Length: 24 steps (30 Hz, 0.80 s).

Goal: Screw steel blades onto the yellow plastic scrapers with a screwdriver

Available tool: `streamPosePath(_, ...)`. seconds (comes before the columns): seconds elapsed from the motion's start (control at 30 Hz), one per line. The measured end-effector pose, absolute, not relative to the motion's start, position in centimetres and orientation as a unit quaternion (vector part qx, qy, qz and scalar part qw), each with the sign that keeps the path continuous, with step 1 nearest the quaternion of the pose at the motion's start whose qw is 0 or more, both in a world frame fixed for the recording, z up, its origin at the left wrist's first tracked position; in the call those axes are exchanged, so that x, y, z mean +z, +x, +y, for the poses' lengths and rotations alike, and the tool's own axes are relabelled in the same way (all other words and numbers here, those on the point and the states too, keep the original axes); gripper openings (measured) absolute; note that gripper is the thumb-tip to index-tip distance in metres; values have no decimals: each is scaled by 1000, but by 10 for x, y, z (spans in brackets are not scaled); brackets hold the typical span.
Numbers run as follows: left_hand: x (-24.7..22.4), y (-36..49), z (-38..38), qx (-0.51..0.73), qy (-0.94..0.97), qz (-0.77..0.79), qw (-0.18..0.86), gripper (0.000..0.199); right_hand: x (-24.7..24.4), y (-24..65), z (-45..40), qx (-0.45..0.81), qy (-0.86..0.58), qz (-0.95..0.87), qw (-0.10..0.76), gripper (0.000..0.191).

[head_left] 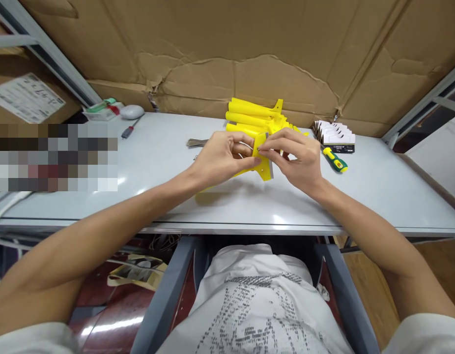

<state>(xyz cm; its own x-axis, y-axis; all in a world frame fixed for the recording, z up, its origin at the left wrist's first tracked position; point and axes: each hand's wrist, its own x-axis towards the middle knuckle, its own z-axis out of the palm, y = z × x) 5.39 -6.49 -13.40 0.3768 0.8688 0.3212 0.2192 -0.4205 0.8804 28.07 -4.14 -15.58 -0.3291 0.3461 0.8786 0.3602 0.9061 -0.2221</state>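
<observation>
A yellow plastic piece (264, 169) with a wide head and a metal strip along its right edge is held above the white table. My left hand (222, 156) is closed round it from the left, thumb in front. On the right, my right hand (296, 155) pinches at the head of the piece; whatever lies between its fingertips is too small to make out. Behind my hands several more yellow pieces (249, 109) lie in a pile. Partly hidden by my left hand are thin metal strips (196, 142).
A green and yellow screwdriver (335, 160) and a row of small packs (334, 136) lie to the right. At the back left are a small tray (102, 112), a white mouse (132, 112) and another screwdriver (127, 132). Cardboard (227, 39) stands behind the table (389, 191).
</observation>
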Motion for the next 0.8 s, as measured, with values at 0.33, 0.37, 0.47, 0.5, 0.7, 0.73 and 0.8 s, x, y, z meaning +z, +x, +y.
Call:
streamPosePath(0.33,-135,56,-69,439,723,366,389,49,-152,275,-56,105,-272,-774,561,16)
streamPosePath(0.37,-135,56,-69,444,723,368,379,50,-151,274,-58,131,-280,-765,564,22)
streamPosePath(0.47,-133,57,-72,461,728,375,341,50,-149,273,-60,206,-284,-743,571,36)
streamPosePath(0.5,-133,57,-73,464,732,377,327,50,-149,273,-59,229,-280,-736,572,38)
streamPosePath(0.7,-135,57,-74,468,755,377,261,41,-152,271,-55,292,-258,-717,578,44)
streamPosePath(0.73,-135,57,-75,468,758,376,255,40,-152,271,-55,288,-257,-718,578,45)
streamPosePath(0.8,-135,57,-75,467,762,376,243,41,-152,271,-56,277,-260,-725,575,46)
